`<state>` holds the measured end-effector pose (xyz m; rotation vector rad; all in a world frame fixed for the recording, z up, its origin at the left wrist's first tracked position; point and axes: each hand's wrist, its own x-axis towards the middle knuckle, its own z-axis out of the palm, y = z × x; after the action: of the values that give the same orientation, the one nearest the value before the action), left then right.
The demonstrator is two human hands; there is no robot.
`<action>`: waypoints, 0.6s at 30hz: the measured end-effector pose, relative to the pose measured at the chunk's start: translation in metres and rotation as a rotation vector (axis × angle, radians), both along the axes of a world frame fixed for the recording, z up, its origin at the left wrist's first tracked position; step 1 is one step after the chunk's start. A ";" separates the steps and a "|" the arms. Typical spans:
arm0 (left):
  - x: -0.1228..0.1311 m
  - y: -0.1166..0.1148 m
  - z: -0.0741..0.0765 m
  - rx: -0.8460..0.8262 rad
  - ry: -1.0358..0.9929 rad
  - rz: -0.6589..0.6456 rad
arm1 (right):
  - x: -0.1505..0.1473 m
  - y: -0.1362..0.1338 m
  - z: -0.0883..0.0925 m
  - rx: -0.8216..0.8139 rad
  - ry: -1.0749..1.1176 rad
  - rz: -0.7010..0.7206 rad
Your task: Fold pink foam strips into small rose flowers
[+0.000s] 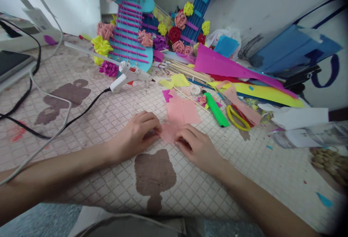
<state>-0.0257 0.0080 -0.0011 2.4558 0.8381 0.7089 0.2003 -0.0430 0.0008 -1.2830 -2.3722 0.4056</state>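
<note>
On tabletop, between left hand and right hand: pale pink paper, small, thin; both hands' fingers pinching edges.

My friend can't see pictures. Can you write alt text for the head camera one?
A person's left hand and right hand pinch a small piece of pink paper above a diamond-patterned cloth. Beyond them lie more pink paper, a green tool, yellow-handled scissors and a white glue gun. Colorful paper flowers decorate blue crafts at the back.
</note>
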 end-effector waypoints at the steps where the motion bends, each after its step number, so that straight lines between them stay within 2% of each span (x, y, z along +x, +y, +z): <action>1: 0.000 0.000 -0.001 -0.017 -0.028 0.013 | -0.001 0.000 0.000 -0.016 0.017 -0.008; 11: 0.001 0.000 0.003 -0.051 -0.024 0.029 | -0.004 -0.002 -0.001 -0.103 0.085 -0.081; 18: 0.001 0.001 -0.001 -0.029 -0.017 0.046 | -0.008 -0.001 0.001 -0.159 0.140 -0.152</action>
<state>-0.0251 0.0093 -0.0017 2.4092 0.8947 0.7276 0.1919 -0.0444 0.0022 -1.4449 -2.1456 0.6258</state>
